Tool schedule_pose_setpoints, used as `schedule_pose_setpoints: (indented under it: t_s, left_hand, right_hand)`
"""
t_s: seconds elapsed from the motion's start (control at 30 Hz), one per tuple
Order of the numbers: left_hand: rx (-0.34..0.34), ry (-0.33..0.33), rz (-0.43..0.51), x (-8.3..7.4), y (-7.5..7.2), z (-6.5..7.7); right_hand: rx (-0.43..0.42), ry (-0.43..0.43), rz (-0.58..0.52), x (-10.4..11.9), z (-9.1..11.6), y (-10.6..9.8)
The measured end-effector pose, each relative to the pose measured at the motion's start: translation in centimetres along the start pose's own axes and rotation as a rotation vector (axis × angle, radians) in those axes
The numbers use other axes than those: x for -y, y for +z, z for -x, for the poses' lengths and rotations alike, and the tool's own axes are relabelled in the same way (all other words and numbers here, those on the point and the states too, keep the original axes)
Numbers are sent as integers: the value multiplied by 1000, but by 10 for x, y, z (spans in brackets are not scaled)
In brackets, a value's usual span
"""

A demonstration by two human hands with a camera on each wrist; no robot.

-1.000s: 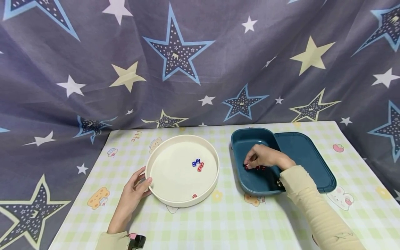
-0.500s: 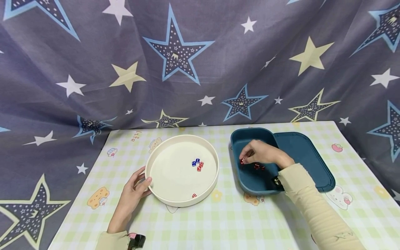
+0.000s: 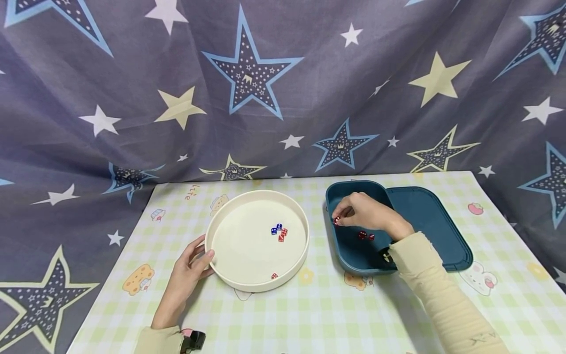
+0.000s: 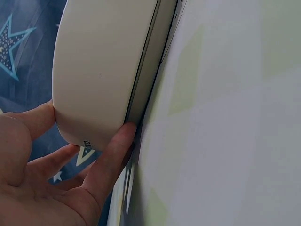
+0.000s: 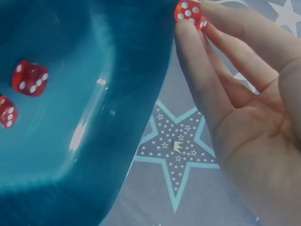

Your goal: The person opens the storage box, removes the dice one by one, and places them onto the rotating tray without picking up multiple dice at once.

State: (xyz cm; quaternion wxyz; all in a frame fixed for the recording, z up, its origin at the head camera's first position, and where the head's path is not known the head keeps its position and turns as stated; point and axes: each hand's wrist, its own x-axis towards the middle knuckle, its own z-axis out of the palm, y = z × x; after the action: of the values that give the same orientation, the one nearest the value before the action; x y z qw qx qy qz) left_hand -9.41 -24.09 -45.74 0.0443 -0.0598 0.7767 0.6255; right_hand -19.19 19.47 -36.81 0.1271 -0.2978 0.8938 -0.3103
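A cream round tray (image 3: 240, 236) lies at the table's left middle, and my left hand (image 3: 187, 268) grips its rim, thumb on top. The left wrist view shows fingers against the tray's side wall (image 4: 101, 70). Inside lie two blue dice (image 3: 274, 231) beside two red dice (image 3: 284, 232); a single red die (image 3: 274, 276) lies near the front rim. My right hand (image 3: 369, 214) pinches a red die (image 5: 189, 11) between thumb and fingers at the left wall of the dark teal box (image 3: 364, 271). Two more red dice (image 3: 362, 235) rest on the box floor.
A matching teal lid (image 3: 426, 221) lies flat against the right side of the box. Behind the table hangs a grey curtain (image 3: 283, 98) with stars. A checked cloth (image 3: 287, 319) covers the tabletop.
My right hand has moved leftward and up inside the box with the red die, from the middle to the left wall. The two dice left behind now show plainly. My left hand stays on the tray.
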Motion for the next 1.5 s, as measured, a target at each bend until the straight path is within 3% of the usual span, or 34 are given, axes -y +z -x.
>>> schedule_pose_setpoints:
  t_s: [0.23, 0.63, 1.1, 1.5]
  left_hand:
    - [-4, -2, -1, 1, -1, 0]
    - [0, 1, 1, 1, 0, 0]
    - [-4, -17, -5, 0, -1, -1]
    - [-13, -21, -10, 1, 0, -2]
  right_hand:
    - [-22, -45, -39, 15, -8, 4]
    - [3, -125, -73, 43, -27, 33]
    - [116, -158, -7, 64, -43, 57]
    - [166, -157, -58, 66, -61, 83]
